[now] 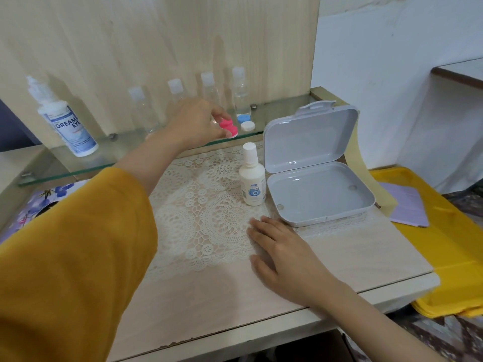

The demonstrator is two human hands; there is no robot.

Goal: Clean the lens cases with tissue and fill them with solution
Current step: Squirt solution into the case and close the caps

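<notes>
My left hand (194, 121) reaches over the glass shelf (78, 163) and pinches a pink lens case (229, 128) at the shelf's front edge. Just right of it on the shelf sits a blue and white lens case (245, 122). A small white solution bottle (251, 176) stands upright on the lace mat (209, 205) below. My right hand (282, 254) rests flat on the table, fingers straight, holding nothing. No tissue is in view.
A grey plastic box (321, 202) lies open right of the small bottle. A large Dream Eye bottle (68, 124) and several clear empty bottles (241, 90) stand on the shelf. A yellow tray (449, 257) with a lilac cloth (407, 205) sits at right.
</notes>
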